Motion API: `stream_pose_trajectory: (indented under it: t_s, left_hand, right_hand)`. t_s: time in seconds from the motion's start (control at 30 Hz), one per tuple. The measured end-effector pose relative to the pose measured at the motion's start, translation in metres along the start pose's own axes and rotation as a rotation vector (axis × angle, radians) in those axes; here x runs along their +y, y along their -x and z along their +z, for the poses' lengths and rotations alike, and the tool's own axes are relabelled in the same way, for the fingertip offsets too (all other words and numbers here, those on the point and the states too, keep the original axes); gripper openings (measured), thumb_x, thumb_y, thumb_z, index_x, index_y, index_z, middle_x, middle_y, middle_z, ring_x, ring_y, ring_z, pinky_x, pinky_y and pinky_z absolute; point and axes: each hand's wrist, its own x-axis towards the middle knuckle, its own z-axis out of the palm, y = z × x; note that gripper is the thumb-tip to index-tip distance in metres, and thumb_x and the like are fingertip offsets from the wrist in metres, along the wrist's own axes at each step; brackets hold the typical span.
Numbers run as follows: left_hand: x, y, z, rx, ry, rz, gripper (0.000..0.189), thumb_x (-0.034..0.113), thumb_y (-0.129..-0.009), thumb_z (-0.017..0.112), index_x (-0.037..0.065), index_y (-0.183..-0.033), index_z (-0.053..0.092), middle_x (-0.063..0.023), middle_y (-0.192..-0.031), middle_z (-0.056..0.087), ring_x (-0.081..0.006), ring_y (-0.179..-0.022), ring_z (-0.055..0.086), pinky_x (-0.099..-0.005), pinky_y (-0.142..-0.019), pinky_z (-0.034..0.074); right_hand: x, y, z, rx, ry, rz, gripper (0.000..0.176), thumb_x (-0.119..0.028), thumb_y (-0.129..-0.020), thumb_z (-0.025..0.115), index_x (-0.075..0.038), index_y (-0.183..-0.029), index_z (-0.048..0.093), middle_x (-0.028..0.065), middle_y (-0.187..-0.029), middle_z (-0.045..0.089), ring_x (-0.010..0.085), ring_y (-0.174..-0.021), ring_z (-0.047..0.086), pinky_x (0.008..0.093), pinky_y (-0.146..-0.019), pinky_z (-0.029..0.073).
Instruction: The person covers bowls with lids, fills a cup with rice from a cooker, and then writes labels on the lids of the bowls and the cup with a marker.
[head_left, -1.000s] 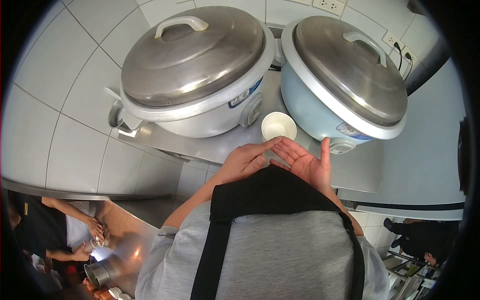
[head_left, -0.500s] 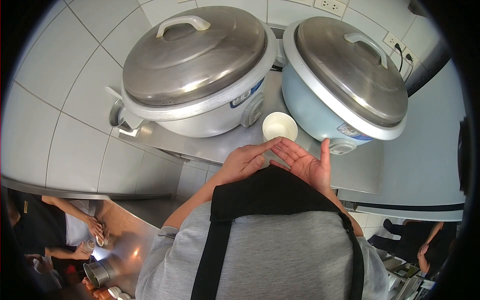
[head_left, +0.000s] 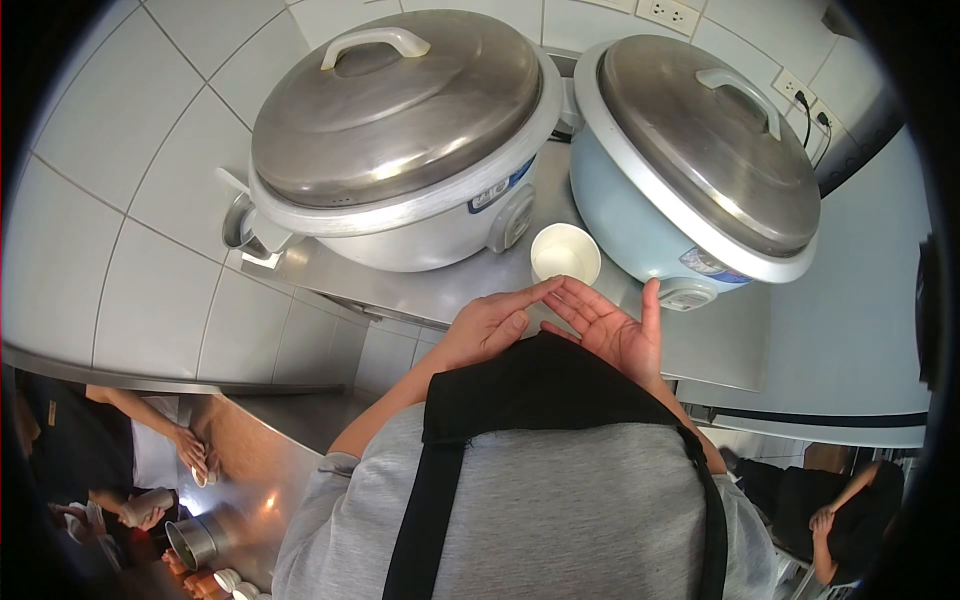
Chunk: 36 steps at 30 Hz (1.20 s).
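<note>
My left hand (head_left: 488, 325) is raised in front of my chest, its index finger stretched out to the fingertips of my right hand. Palm up with fingers spread, my right hand (head_left: 618, 335) holds nothing that I can see. The left hand's other fingers are partly hidden, and nothing shows in it. Just beyond the fingertips a white paper cup (head_left: 565, 252) stands upright on the steel counter (head_left: 400, 290). Behind it are two large lidded rice cookers: a whitish one (head_left: 430, 240) on the left and a light blue one (head_left: 625, 215) on the right.
A metal holder (head_left: 240, 222) hangs beside the left cooker. Plugged cords (head_left: 805, 105) run down the tiled wall at right. At lower left, a co-worker's hands (head_left: 188, 455) work over another steel table (head_left: 245, 440) with a metal pot (head_left: 192, 540). Another person (head_left: 840, 510) is at lower right.
The view has shifted slightly, while my hands keep the same pose. At lower left the co-worker's bottle has tilted and moved left. The person at lower right has changed position.
</note>
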Motion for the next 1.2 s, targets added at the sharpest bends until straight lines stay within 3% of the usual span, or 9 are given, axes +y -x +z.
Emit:
stream_pose_trajectory:
  t_s: [0.47, 0.57, 0.7, 0.77, 0.87, 0.9, 1.0, 1.03, 1.2]
  left_hand:
    - [0.001, 0.005, 0.001, -0.009, 0.023, -0.008, 0.056, 0.048, -0.096, 0.035, 0.015, -0.140, 0.043, -0.0172, -0.108, 0.064, -0.0290, -0.095, 0.062, -0.0300, -0.088, 0.044]
    - [-0.004, 0.006, -0.002, -0.057, -0.014, -0.028, 0.059, 0.052, -0.095, 0.034, 0.015, -0.141, 0.042, -0.0163, -0.117, 0.059, -0.0284, -0.106, 0.056, -0.0311, -0.094, 0.040]
    - [-0.026, 0.001, 0.007, 0.128, 0.302, -0.070, 0.069, 0.061, -0.091, 0.033, 0.015, -0.142, 0.039, -0.0130, -0.138, 0.041, -0.0273, -0.127, 0.038, -0.0382, -0.104, 0.030]
    - [-0.018, 0.007, -0.006, 0.091, 0.382, -0.021, 0.065, 0.054, -0.094, 0.035, 0.011, -0.143, 0.036, -0.0090, -0.144, 0.034, -0.0223, -0.136, 0.027, -0.0380, -0.109, 0.024]
    - [0.062, 0.027, -0.052, -0.312, 0.358, 0.267, 0.108, 0.084, -0.072, 0.027, 0.003, -0.143, 0.033, -0.0220, -0.149, 0.019, -0.0357, -0.137, 0.024, -0.0468, -0.110, 0.019]
    - [0.095, 0.034, -0.062, -0.477, 0.362, 0.388, 0.123, 0.095, -0.064, 0.024, 0.001, -0.143, 0.033, -0.0263, -0.151, 0.014, -0.0402, -0.137, 0.023, -0.0498, -0.110, 0.018]
    - [0.159, 0.039, -0.063, -0.580, 0.442, 0.627, 0.113, 0.088, -0.069, 0.025, -0.002, -0.137, 0.036, -0.0260, -0.143, 0.021, -0.0384, -0.130, 0.029, -0.0472, -0.106, 0.022]
    - [0.172, 0.037, -0.057, -0.557, 0.474, 0.685, 0.110, 0.086, -0.070, 0.025, -0.003, -0.135, 0.038, -0.0259, -0.140, 0.023, -0.0377, -0.128, 0.031, -0.0463, -0.105, 0.024]
    - [0.212, 0.026, -0.027, -0.374, 0.675, 0.886, 0.096, 0.074, -0.077, 0.026, -0.007, -0.125, 0.044, -0.0253, -0.126, 0.035, -0.0347, -0.115, 0.041, -0.0419, -0.098, 0.031]
  right_hand:
    - [0.003, 0.001, 0.001, 0.013, -0.006, 0.012, 0.110, -0.082, -0.079, 0.006, 0.005, -0.139, 0.035, 0.0178, -0.143, 0.038, 0.0253, -0.135, 0.033, 0.0470, -0.112, 0.023]
    - [0.003, 0.001, -0.001, -0.015, 0.019, 0.006, 0.107, -0.082, -0.080, 0.009, 0.003, -0.141, 0.032, 0.0177, -0.143, 0.039, 0.0260, -0.135, 0.033, 0.0467, -0.112, 0.023]
    - [0.003, 0.000, 0.007, 0.129, -0.004, -0.040, 0.099, -0.078, -0.084, 0.017, 0.001, -0.142, 0.030, 0.0178, -0.139, 0.042, 0.0280, -0.131, 0.039, 0.0458, -0.108, 0.030]
    - [-0.010, 0.000, 0.020, 0.153, 0.110, -0.037, 0.091, -0.074, -0.087, 0.024, -0.001, -0.142, 0.030, 0.0169, -0.136, 0.046, 0.0281, -0.126, 0.044, 0.0436, -0.104, 0.035]
    - [-0.047, -0.011, 0.045, 0.028, 0.626, -0.191, 0.077, -0.064, -0.093, 0.030, -0.003, -0.138, 0.037, 0.0135, -0.126, 0.052, 0.0249, -0.118, 0.051, 0.0386, -0.096, 0.042]
    - [-0.064, -0.017, 0.060, -0.070, 0.725, -0.254, 0.053, -0.041, -0.096, 0.046, -0.003, -0.132, 0.046, 0.0105, -0.119, 0.056, 0.0213, -0.112, 0.053, 0.0336, -0.092, 0.043]
    - [-0.099, -0.046, 0.129, -0.266, 1.258, -0.377, 0.040, -0.022, -0.090, 0.058, -0.002, -0.124, 0.053, 0.0100, -0.118, 0.057, 0.0198, -0.109, 0.054, 0.0327, -0.090, 0.042]
    - [-0.106, -0.062, 0.150, -0.309, 1.421, -0.408, 0.037, -0.012, -0.083, 0.064, -0.004, -0.118, 0.057, 0.0084, -0.116, 0.058, 0.0191, -0.106, 0.054, 0.0316, -0.088, 0.042]
    - [-0.115, -0.198, 0.182, -0.334, 1.987, -0.568, 0.051, -0.036, -0.085, 0.062, -0.002, -0.123, 0.055, 0.0143, -0.118, 0.057, 0.0288, -0.108, 0.054, 0.0351, -0.091, 0.043]
